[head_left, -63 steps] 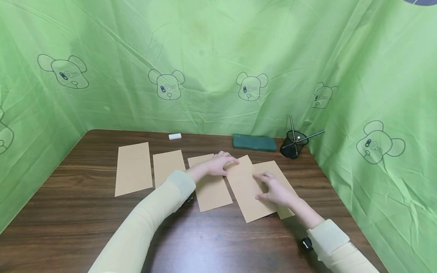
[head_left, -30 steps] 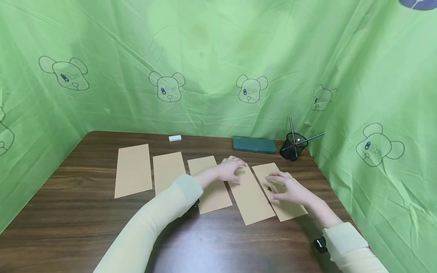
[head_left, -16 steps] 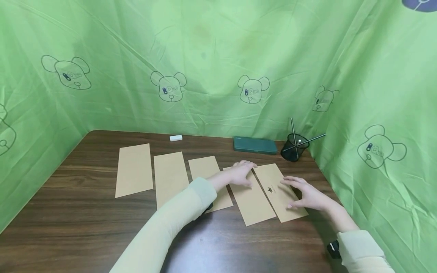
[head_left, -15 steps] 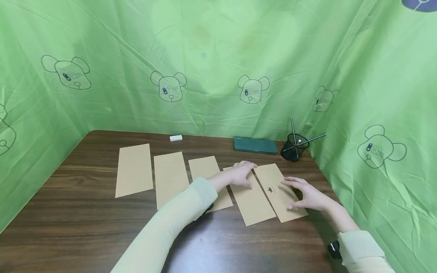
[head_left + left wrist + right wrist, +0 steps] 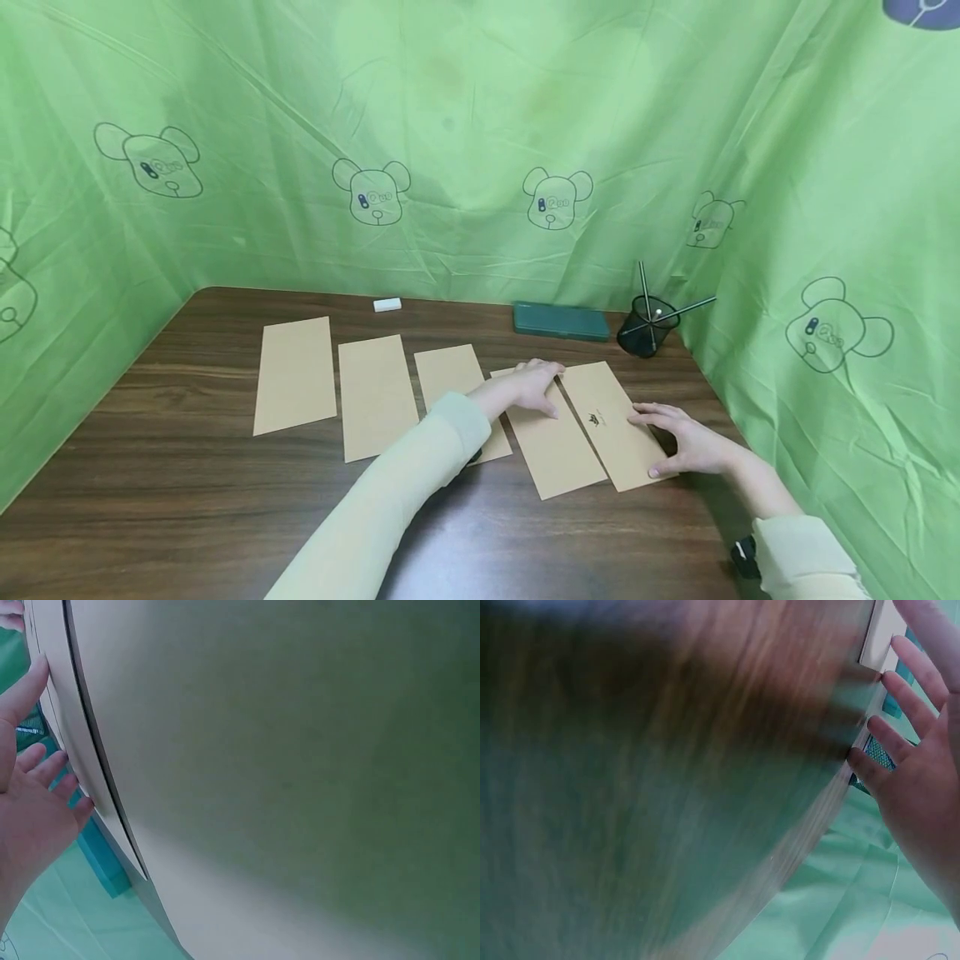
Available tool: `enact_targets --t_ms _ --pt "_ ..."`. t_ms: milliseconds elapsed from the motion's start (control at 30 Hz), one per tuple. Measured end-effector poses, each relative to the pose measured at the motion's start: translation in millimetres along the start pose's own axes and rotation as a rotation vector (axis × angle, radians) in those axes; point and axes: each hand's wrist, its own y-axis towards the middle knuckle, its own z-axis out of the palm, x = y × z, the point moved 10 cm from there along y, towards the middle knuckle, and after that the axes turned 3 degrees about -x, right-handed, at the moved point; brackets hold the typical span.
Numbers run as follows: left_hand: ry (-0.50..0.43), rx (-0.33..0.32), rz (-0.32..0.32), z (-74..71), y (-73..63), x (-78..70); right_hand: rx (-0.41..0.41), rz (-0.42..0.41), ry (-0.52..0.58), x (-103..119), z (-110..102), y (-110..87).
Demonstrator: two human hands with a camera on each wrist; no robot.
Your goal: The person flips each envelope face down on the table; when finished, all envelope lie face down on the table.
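Several thin kraft-brown paper rectangles lie in a slanted row on the table. The rightmost rectangle (image 5: 611,437) bears a small dark crown print. My right hand (image 5: 693,442) is at its right edge, fingers spread and thumb near the lower right corner. My left hand (image 5: 534,386) rests over the upper part of the rectangle beside it (image 5: 562,462), fingertips by the narrow gap between the two. Relaxed fingers show in the left wrist view on the left hand (image 5: 37,802), and in the right wrist view on the right hand (image 5: 915,765).
Further left lie more brown rectangles (image 5: 296,375), one partly under my left sleeve (image 5: 420,483). Along the back stand a white eraser-like block (image 5: 387,305), a dark green case (image 5: 561,321) and a black mesh cup (image 5: 643,331) with sticks. Green curtain (image 5: 465,125) surrounds the table.
The rightmost rectangle slid right from under its neighbour, baring the crown print. My right hand moved right and toward the table's front; my left hand moved right.
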Motion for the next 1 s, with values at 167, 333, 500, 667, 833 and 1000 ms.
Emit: enact_targets --t_ms 167,333,500,667,833,1000 --pt "0.019 0.001 -0.013 0.1 -1.4 -0.9 0.017 0.017 0.001 0.0 1.0 -1.0" --pt "0.021 0.005 -0.014 -0.7 -1.7 -1.7 0.021 0.004 -0.018 -0.9 1.1 -0.6" --pt "0.02 0.002 -0.01 0.0 1.1 -0.4 0.006 -0.03 -0.036 -2.3 -0.1 -0.2" --pt "0.001 -0.006 -0.009 -1.6 2.3 -0.4 0.007 -0.031 -0.037 -3.9 -0.2 0.8" --pt "-0.031 -0.016 -0.005 -2.3 4.7 0.6 0.023 -0.011 -0.04 -3.8 0.8 2.1" --pt "-0.136 -0.041 0.036 -5.0 7.8 -0.7 0.038 0.026 -0.051 -1.0 1.4 2.4"
